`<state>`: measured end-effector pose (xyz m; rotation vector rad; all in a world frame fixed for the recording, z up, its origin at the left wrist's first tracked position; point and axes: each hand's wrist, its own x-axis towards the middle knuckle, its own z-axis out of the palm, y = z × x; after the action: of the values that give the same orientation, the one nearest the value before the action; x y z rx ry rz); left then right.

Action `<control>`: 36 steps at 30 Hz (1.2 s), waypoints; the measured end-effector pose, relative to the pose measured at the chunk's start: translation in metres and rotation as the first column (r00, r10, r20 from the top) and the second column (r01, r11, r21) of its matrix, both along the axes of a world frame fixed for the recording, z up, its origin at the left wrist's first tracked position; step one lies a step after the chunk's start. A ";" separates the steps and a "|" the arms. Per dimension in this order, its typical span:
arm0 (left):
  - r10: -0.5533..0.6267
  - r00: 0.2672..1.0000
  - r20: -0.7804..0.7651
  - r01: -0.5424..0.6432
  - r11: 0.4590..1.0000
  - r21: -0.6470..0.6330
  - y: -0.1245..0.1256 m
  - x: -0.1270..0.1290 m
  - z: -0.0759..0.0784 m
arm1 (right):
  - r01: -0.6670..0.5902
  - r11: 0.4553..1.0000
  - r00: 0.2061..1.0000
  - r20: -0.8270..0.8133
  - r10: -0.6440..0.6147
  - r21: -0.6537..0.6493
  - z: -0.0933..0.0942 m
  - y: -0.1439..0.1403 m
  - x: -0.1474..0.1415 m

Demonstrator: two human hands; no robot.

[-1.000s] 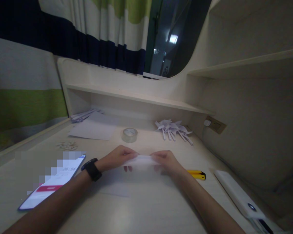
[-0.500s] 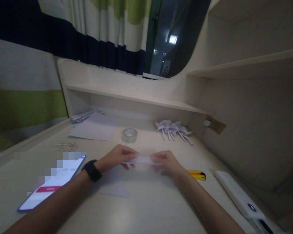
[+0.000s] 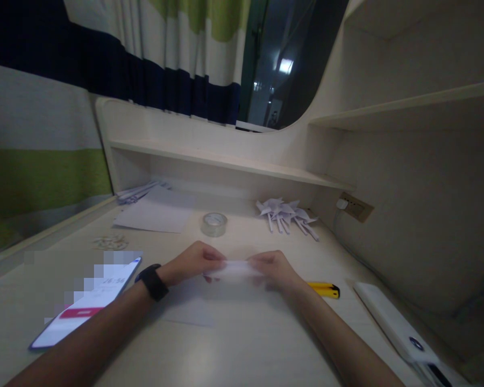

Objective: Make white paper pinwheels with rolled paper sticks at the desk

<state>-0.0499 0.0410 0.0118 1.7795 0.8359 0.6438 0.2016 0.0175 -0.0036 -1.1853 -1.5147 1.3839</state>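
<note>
White paper strip (image 3: pixel 234 269) held between two hands above the middle of the desk (image 3: pixel 242 344), its long axis running left to right, parallel to the near edge, one end toward each hand. The left hand (image 3: pixel 191 264) pinches the left end; the right hand (image 3: pixel 275 267) is clamped on the right end, fingertips closed on the paper. Half a second earlier the strip showed as a thin edge with the left fingers curled below it; now its broad face is turned more toward the camera and the hands sit slightly closer, which suggests a fold being pressed or turned over, though blur hides the crease itself. A second sheet (image 3: pixel 189 312) lies flat on the desk just under the hands.

Toward the back edge stand a tape roll (image 3: pixel 214 223) and, to its right, a cluster of paper pinwheels (image 3: pixel 284 212). More sheets (image 3: pixel 157 212) lie at the back left corner. A phone (image 3: pixel 91 301) rests near the left edge beside the watch-bearing left wrist, a yellow cutter (image 3: pixel 325 289) just right of the right hand, and a white power bank (image 3: pixel 395 322) near the right edge.
</note>
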 end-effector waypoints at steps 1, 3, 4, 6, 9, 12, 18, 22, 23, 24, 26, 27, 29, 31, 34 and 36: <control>0.018 1.000 0.004 -0.018 1.000 0.001 0.000 0.001 0.000 | 0.002 1.000 1.000 -0.004 -0.002 -0.001 -0.001 0.001 0.000; 0.029 0.999 0.015 -0.029 1.000 -0.007 -0.001 0.002 0.001 | 0.007 1.000 1.000 -0.014 -0.007 0.004 -0.003 0.002 0.001; 0.024 0.999 0.023 -0.023 1.000 -0.013 -0.001 0.002 0.001 | 0.008 1.000 1.000 -0.022 -0.007 0.010 -0.003 0.003 0.002; 0.004 0.999 0.038 -0.003 1.000 -0.025 -0.001 0.002 0.000 | 0.001 1.000 0.999 -0.052 -0.001 0.010 -0.005 0.004 0.003; 0.001 0.998 0.066 0.001 0.999 -0.037 -0.001 0.001 -0.001 | 0.005 1.000 0.994 -0.113 -0.006 -0.007 -0.006 0.005 0.005; 0.029 0.995 0.099 -0.024 0.998 -0.055 -0.001 0.000 -0.001 | 0.027 0.999 0.989 -0.142 -0.030 -0.022 -0.006 0.005 0.005; 0.053 0.984 0.169 -0.045 0.998 -0.054 0.002 -0.002 -0.004 | 0.032 0.998 0.986 -0.164 -0.041 -0.060 -0.002 0.002 0.004; 0.080 0.992 0.093 -0.083 0.996 0.028 0.003 -0.003 -0.003 | 0.032 0.998 0.980 -0.196 -0.043 -0.062 -0.004 0.003 0.006; 0.086 0.994 0.070 -0.090 0.994 0.060 0.003 -0.004 -0.003 | 0.037 0.998 0.980 -0.194 -0.047 -0.057 -0.005 0.003 0.006; 0.090 0.995 0.052 -0.094 0.992 0.089 0.003 -0.004 -0.002 | 0.046 0.998 0.981 -0.187 -0.054 -0.047 -0.006 0.004 0.006; 0.093 0.995 0.029 -0.096 0.988 0.123 0.003 -0.005 -0.002 | 0.066 0.998 0.984 -0.167 -0.068 -0.016 -0.008 0.006 0.006; 0.093 0.995 0.021 -0.095 0.987 0.130 0.003 -0.005 -0.002 | 0.076 0.997 0.986 -0.151 -0.075 0.001 -0.010 0.007 0.006; 0.086 0.996 0.018 -0.088 0.987 0.136 0.003 -0.004 -0.002 | 0.090 0.996 0.991 -0.103 -0.087 0.023 -0.011 0.008 0.006; 0.071 0.997 0.031 -0.075 0.986 0.148 0.003 -0.003 -0.002 | 0.100 0.994 0.994 -0.042 -0.098 0.032 -0.012 0.009 0.006; 0.089 0.995 0.034 -0.093 0.981 0.167 0.003 -0.001 -0.003 | 0.106 0.993 0.994 0.030 -0.108 0.051 -0.011 0.008 0.005; 0.122 0.992 0.022 -0.124 0.975 0.183 0.004 0.000 -0.005 | 0.113 0.991 0.992 0.050 -0.116 0.067 -0.010 0.008 0.004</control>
<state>-0.0497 0.0455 0.0065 1.8988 0.9093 0.8340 0.2054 0.0250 -0.0140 -1.2587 -1.4927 1.2280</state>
